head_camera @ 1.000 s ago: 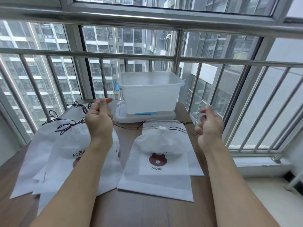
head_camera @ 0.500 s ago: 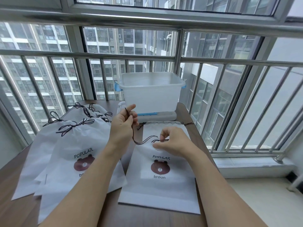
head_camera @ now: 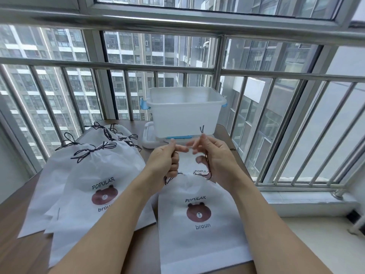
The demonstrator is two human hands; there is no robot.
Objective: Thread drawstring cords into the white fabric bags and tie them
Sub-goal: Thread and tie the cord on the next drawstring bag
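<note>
Clear plastic bin (head_camera: 184, 111) on its lid (head_camera: 148, 138), wood table (head_camera: 19, 252), window bars (head_camera: 110, 65)

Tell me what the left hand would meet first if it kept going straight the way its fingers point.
Likely the right hand: the left hand points toward it across a small gap, though depth is unclear.

Both forearms reaching forward, raised above the table (head_camera: 23, 252). Left hand (head_camera: 164, 163) curled, thumb and fingers pinching the dark cord (head_camera: 207, 167). Right hand (head_camera: 215, 157) close beside it, fingertips pinching the cord's upright end.
</note>
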